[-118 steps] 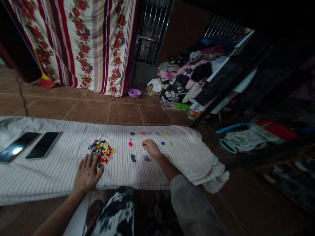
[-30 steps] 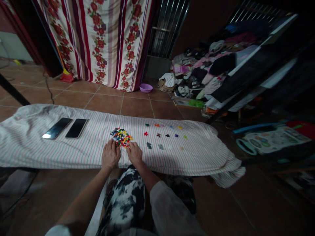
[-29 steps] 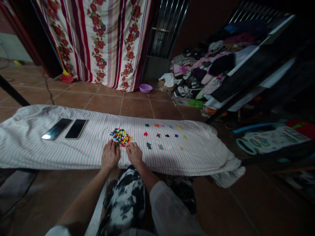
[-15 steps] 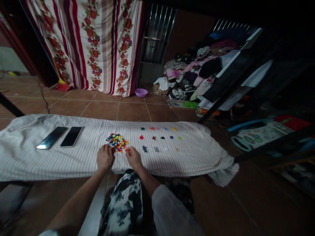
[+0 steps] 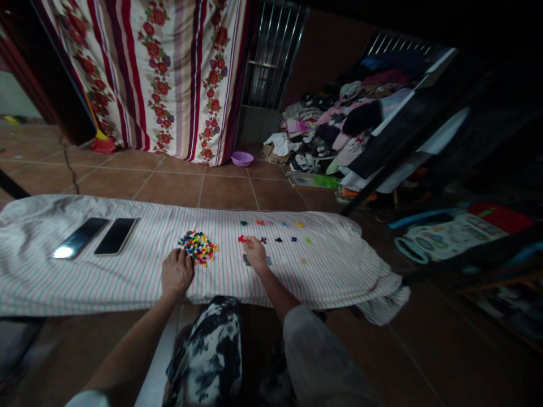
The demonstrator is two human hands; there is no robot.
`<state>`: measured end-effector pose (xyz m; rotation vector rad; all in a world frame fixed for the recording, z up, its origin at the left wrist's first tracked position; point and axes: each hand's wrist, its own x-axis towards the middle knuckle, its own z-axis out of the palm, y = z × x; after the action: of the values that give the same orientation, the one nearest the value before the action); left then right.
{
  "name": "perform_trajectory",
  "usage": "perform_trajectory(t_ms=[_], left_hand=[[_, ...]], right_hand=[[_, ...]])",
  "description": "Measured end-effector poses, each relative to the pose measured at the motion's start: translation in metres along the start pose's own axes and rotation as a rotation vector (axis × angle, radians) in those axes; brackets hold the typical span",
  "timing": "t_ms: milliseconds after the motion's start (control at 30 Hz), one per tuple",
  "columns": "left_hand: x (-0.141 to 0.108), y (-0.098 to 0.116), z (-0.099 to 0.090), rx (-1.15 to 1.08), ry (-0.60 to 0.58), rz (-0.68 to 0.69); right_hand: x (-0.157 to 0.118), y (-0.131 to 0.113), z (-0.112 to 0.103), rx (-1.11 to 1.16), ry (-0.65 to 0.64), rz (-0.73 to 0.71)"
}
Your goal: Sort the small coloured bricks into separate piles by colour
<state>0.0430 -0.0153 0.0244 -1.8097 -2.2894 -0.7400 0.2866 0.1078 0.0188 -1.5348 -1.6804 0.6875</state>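
A mixed pile of small coloured plastic pieces [image 5: 199, 247] lies on the striped cloth. My left hand [image 5: 177, 271] rests palm down at the pile's near left edge, fingers lying on the cloth and loosely bent, with nothing seen in them. To the right, my right hand [image 5: 255, 253] is pinched at a little red group [image 5: 241, 239]; a small red piece seems to be at its fingertips, partly hidden. Around it are other small groups sorted by colour: dark green [image 5: 243, 223], orange [image 5: 260, 223], brown [image 5: 263, 240], black [image 5: 279, 240], yellow [image 5: 300, 224] and grey [image 5: 246, 260].
Two phones [image 5: 115, 236] lie at the left of the cloth-covered table [image 5: 127, 288]. Beyond it are a tiled floor, a purple basin [image 5: 242, 159], a floral curtain [image 5: 182, 85] and a heap of clothes [image 5: 335, 121]. A dark bar [image 5: 373, 181] slants at the right.
My right hand has moved from the pile's right edge rightward and away from me to the red group. My left hand stays beside the pile. The view has shifted slightly.
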Motion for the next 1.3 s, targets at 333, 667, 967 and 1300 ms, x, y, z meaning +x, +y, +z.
perform_trajectory(t_ms=[333,667,967,1300], left_hand=[[-0.003,-0.005,0.008,0.073,-0.012,0.083],[-0.003,-0.006,0.013,-0.027,0.037,-0.005],[-0.004,-0.008,0.014,-0.077,0.053,-0.004],[-0.001,-0.008,0.014,-0.108,0.017,-0.089]], right_hand=[[0.033,0.010,-0.007,-0.257,-0.035,0.025],[0.040,0.006,0.001,-0.403,-0.083,0.011],[0.038,0.010,0.002,-0.350,-0.063,-0.020],[0.039,0.014,-0.001,-0.233,-0.044,-0.035]])
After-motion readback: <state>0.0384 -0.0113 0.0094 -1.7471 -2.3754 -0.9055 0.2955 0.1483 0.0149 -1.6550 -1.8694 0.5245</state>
